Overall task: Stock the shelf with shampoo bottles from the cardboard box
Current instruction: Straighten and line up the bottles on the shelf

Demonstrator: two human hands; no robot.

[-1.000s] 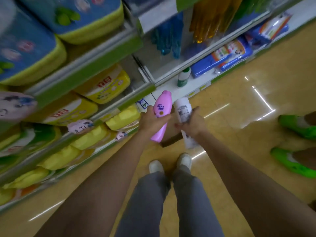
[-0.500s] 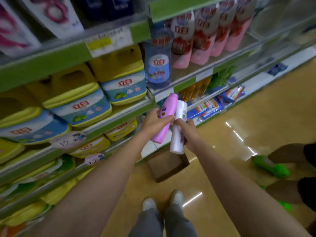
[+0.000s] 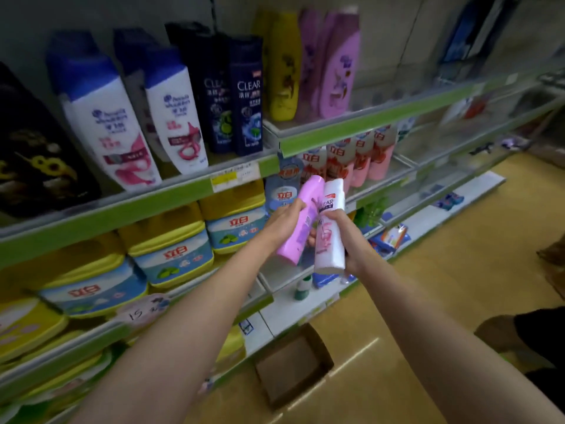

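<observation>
The scene is lit dimly and unevenly, with a greenish-yellow cast. A bright streak is reflected on the glossy floor (image 3: 356, 351) toward 5 o'clock, so overhead lighting is perhaps implied. The upper shelf (image 3: 351, 130) and the dark bottles (image 3: 232, 96) at 12 o'clock are left in shade. Strong wide-angle bending is seen at the edges, where shelf lines are curved. Motion blur is spread throughout; labels at 9 o'clock are smeared.

Pink bottle (image 3: 301, 221), white bottle (image 3: 330, 228) with pink swirl, green shelf edge (image 3: 367, 123), seemingly brown box (image 3: 293, 365)
</observation>
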